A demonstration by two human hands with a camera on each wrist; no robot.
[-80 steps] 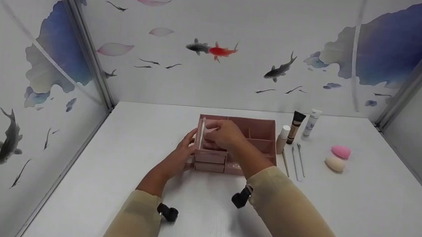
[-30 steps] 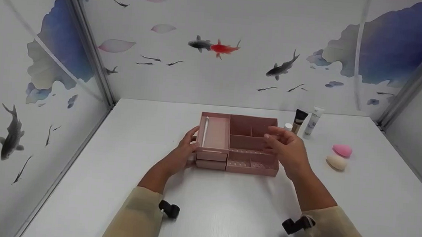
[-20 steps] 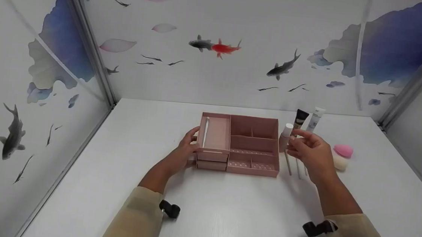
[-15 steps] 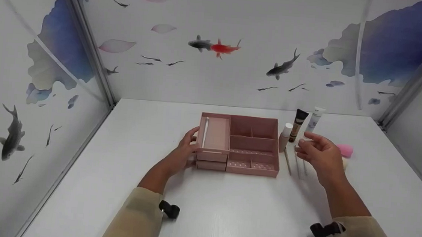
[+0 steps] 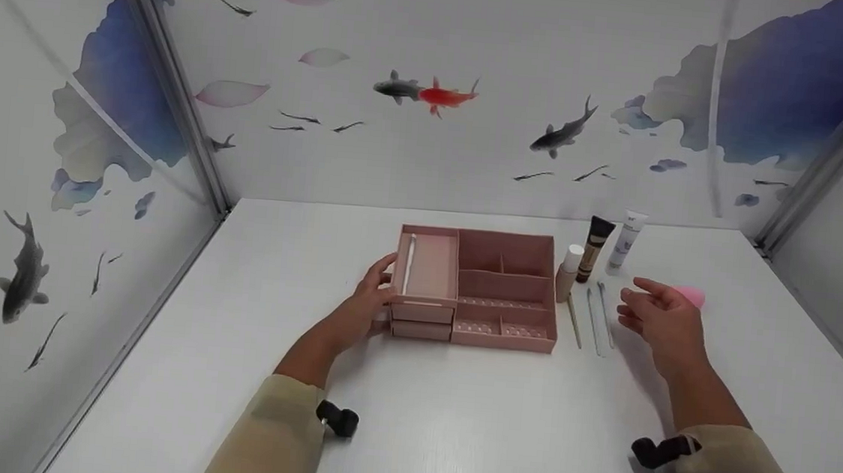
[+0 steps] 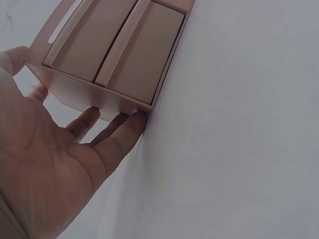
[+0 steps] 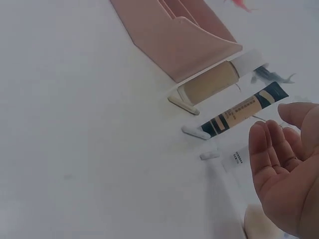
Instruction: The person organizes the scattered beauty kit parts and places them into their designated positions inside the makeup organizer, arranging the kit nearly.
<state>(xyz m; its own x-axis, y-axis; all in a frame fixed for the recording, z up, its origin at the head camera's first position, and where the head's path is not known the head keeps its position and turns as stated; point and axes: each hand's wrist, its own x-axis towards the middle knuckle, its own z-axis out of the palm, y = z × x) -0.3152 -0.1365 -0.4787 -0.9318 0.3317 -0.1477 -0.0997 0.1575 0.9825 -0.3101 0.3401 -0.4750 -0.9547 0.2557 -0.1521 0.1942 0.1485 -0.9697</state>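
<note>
A pink desktop organizer (image 5: 504, 288) stands mid-table, with a shallow tray (image 5: 438, 264) over two drawers at its left. A thin white stick (image 5: 410, 264) lies in that tray. My left hand (image 5: 362, 303) rests against the organizer's left side; in the left wrist view its fingertips (image 6: 134, 119) touch the side wall and the thumb is at the front corner. My right hand (image 5: 662, 327) hovers over the table, fingers loosely bent, holding nothing. It is nearest to a pink makeup sponge (image 5: 690, 295), which it partly covers. A beige sponge (image 7: 260, 224) shows below it in the right wrist view.
Right of the organizer stand a white-capped foundation bottle (image 5: 567, 274), a black-capped tube (image 5: 595, 250) and a white tube (image 5: 624, 245). Three thin sticks (image 5: 594, 321) lie in front of them. Printed walls enclose the table's back and sides.
My right hand has left the organizer's tray and moved right, past the bottle, tubes and sticks, to the sponges, covering the beige one in the head view. The left hand has stayed put.
</note>
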